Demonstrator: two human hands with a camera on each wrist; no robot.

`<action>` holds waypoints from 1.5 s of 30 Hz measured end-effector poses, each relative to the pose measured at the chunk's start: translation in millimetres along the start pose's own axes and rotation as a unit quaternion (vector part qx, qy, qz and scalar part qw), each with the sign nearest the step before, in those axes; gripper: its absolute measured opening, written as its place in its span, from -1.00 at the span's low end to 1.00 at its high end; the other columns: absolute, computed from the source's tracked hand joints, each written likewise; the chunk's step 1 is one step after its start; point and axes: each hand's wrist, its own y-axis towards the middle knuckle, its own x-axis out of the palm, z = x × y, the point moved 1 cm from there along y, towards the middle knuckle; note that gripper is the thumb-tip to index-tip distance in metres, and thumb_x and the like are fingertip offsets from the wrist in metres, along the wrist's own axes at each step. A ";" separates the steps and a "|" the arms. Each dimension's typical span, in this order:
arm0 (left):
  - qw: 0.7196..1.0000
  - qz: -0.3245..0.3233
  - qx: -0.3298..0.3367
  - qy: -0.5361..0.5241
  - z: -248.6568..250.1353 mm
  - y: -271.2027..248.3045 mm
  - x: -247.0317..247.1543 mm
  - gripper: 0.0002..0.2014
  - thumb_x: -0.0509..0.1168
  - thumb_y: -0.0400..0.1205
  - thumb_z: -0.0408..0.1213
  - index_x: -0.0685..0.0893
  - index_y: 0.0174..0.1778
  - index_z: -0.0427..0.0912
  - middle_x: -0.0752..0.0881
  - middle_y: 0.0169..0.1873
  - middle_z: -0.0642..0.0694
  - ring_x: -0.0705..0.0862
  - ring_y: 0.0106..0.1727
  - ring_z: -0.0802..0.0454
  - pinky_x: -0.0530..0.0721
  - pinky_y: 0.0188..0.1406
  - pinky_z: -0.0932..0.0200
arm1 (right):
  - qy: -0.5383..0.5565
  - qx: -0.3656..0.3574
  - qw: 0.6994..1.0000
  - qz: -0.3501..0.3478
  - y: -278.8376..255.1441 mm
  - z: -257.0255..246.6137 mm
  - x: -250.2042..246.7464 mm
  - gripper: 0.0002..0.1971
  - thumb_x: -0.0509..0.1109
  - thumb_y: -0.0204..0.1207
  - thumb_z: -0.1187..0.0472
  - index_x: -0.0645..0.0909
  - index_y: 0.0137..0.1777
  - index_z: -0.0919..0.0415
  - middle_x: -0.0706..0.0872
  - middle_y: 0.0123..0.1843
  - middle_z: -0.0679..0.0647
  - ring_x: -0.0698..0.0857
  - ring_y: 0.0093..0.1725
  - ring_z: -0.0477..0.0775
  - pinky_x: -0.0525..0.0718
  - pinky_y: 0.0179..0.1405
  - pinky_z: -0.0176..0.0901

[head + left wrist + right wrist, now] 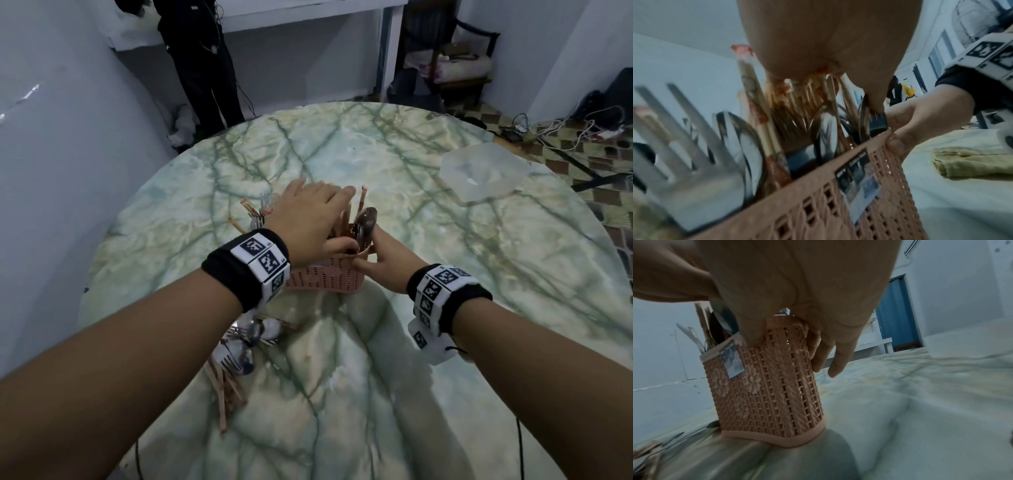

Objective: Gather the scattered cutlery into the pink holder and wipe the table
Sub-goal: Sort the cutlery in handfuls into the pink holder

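The pink holder (325, 281) stands on the marble table (462, 308), packed with chopsticks (362, 202), spoons (366, 219) and forks (674, 146). My left hand (308, 212) lies over the tops of the chopsticks with fingers stretched out and the thumb down by the rim. My right hand (380, 260) grips the holder's right corner, thumb on the near face and fingers down the side (824, 356). A loose pile of forks, spoons and chopsticks (236, 353) lies on the table under my left forearm.
A clear glass plate (484, 171) sits at the table's far right. A folded yellow cloth (970, 162) lies on the table beyond my right hand. A person in black (202, 68) stands past the far edge; cables cross the floor at right.
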 end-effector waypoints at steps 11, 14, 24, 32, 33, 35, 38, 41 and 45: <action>0.996 0.064 -0.024 -0.051 -2.7 14.4 20.1 -0.40 0.31 0.66 0.20 0.49 0.53 -0.07 0.62 0.25 -0.13 0.60 0.20 -0.19 0.47 0.34 -0.14 | -0.060 0.102 0.986 0.120 0.7 7.3 6.7 -0.41 0.62 0.41 -0.03 0.44 0.32 0.09 0.64 0.15 -0.02 0.69 0.07 0.02 0.71 0.08 0.08; 0.994 0.089 -0.017 -0.065 -3.9 8.3 19.7 -0.28 0.25 0.65 0.29 0.38 0.64 -0.05 0.54 0.36 -0.12 0.51 0.32 -0.17 0.31 0.53 -0.20 | -0.178 0.208 0.959 0.079 -12.9 9.8 12.6 -0.55 0.60 0.44 -0.09 0.42 0.02 0.10 0.58 -0.10 -0.01 0.62 -0.11 0.11 0.48 -0.29 -0.05; 0.950 0.268 -0.097 -0.130 -24.7 -52.0 -20.7 -0.58 0.30 0.66 0.13 0.69 0.33 -0.02 0.61 0.22 -0.09 0.48 0.28 -0.15 0.31 0.30 -0.07 | -0.197 0.007 0.956 -0.218 -16.4 -39.4 80.7 -0.83 0.44 0.64 -0.09 0.61 -0.03 -0.03 0.67 -0.11 -0.14 0.63 -0.15 -0.14 0.54 -0.16 -0.20; 0.956 0.108 -0.193 -0.193 -89.1 -201.6 33.7 -0.69 0.29 0.69 -0.08 0.62 0.26 -0.19 0.62 0.03 -0.10 0.53 0.07 -0.09 0.53 0.16 -0.12 | -0.164 -0.051 0.968 -0.181 7.6 -67.3 147.0 -0.75 0.40 0.68 0.02 0.64 0.31 0.00 0.56 0.10 -0.01 0.62 0.02 -0.03 0.61 0.10 -0.13; 0.956 0.057 -0.202 -0.205 -94.0 -221.4 45.8 -0.71 0.27 0.70 -0.09 0.62 0.25 -0.17 0.62 0.02 -0.09 0.54 0.07 -0.09 0.55 0.16 -0.14 | -0.169 -0.049 0.967 -0.182 11.0 -70.6 154.1 -0.73 0.39 0.68 0.04 0.63 0.34 0.03 0.55 0.12 0.00 0.61 0.03 -0.01 0.61 0.11 -0.12; 0.951 -0.034 -0.219 -0.216 -99.6 -257.4 65.6 -0.74 0.25 0.71 -0.13 0.63 0.25 -0.13 0.63 0.04 -0.10 0.55 0.10 -0.11 0.57 0.17 -0.18 | -0.182 -0.042 0.964 -0.191 16.9 -77.6 166.2 -0.71 0.39 0.68 0.07 0.61 0.36 0.07 0.53 0.16 0.01 0.60 0.04 0.01 0.58 0.10 -0.14; 0.942 -0.102 -0.239 -0.213 -99.7 -294.4 83.2 -0.76 0.29 0.71 -0.22 0.65 0.28 -0.13 0.62 0.15 -0.13 0.53 0.18 -0.14 0.56 0.21 -0.13 | -0.206 -0.066 0.960 -0.180 22.7 -85.7 180.6 -0.74 0.40 0.66 0.11 0.60 0.31 0.08 0.49 0.13 -0.04 0.59 0.01 0.00 0.61 0.11 -0.14; 0.938 -0.119 -0.255 -0.201 -100.0 -310.6 92.5 -0.76 0.28 0.73 -0.23 0.65 0.30 -0.13 0.61 0.17 -0.12 0.50 0.18 -0.13 0.56 0.20 -0.14 | -0.221 -0.074 0.958 -0.165 29.6 -92.8 190.5 -0.76 0.38 0.66 0.16 0.58 0.31 0.06 0.58 0.17 0.06 0.62 0.02 0.07 0.68 0.14 -0.02; 0.957 -0.097 -0.212 -0.171 -104.7 -305.3 98.4 -0.73 0.27 0.74 -0.27 0.65 0.35 -0.15 0.62 0.24 -0.15 0.53 0.16 -0.19 0.61 0.13 -0.18 | -0.289 -0.080 0.948 -0.103 40.7 -98.8 197.2 -0.72 0.32 0.67 0.10 0.58 0.35 0.07 0.54 0.35 0.25 0.56 0.27 0.33 0.61 0.28 0.15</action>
